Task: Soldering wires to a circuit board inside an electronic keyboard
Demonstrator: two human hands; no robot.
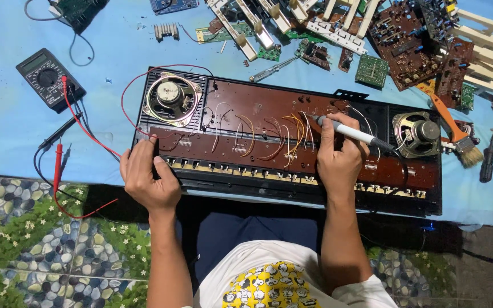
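Right hand (338, 162) gripping soldering iron (352, 133), tip up-left; left hand (146, 174) flat on keyboard chassis (258, 102).

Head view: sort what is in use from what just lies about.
In use:
- right hand gripping the soldering iron
- left hand steadying the opened keyboard chassis

Lying about:
- multimeter with its probes
- paintbrush
- screwdriver
- loose circuit boards
- white keys
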